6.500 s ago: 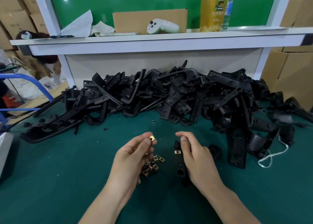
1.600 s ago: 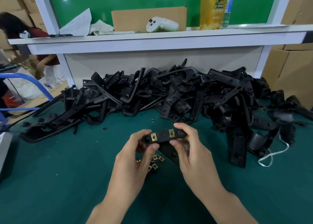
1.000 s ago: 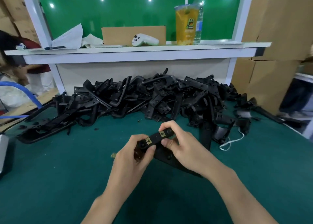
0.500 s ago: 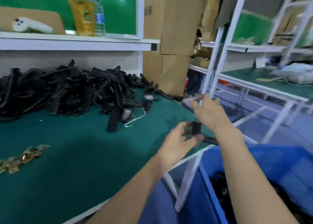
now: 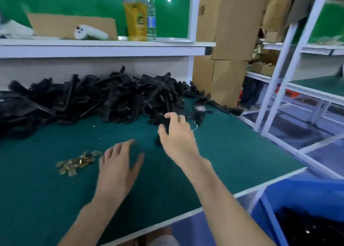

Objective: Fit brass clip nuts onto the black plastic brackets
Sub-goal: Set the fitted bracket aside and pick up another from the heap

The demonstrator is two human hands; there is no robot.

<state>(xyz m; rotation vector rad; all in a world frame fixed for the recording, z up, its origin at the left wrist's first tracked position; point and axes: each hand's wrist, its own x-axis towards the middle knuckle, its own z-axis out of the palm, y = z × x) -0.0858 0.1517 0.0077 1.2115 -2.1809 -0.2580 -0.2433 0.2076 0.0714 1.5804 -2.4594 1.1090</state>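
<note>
Blur: the whole view is smeared, so the edges of your hands and the small parts are soft.
Cut off: the pile of brackets (image 5: 83, 100) runs out of the left edge. The blue bin (image 5: 279, 199) at lower right is cropped, and the dark parts inside it cannot be made out.
Hidden: your right hand (image 5: 176, 135) covers most of the bracket (image 5: 166, 125) it has taken. Only dark bits show between thumb and forefinger and below the palm.
Right hand: one, with fingers and thumb curled round that bracket at the near edge of the pile.
Left hand (image 5: 119, 169): one, released with fingers spread, holding nothing, over the green table (image 5: 232, 152) just right of the clip nuts (image 5: 78, 163).
Clip nuts: one loose brass heap on the table, the pieces too blurred to count.
Brackets: one tangled black pile at the back of the table. You cannot count the pieces.
Shelf (image 5: 111, 49): holds one white controller (image 5: 91, 33), one sheet of cardboard (image 5: 72, 26), one yellow drink pouch (image 5: 135, 20) and one water bottle (image 5: 151, 16).
Boxes (image 5: 229, 22): brown cartons stacked to the right of the shelf. At least two show.
</note>
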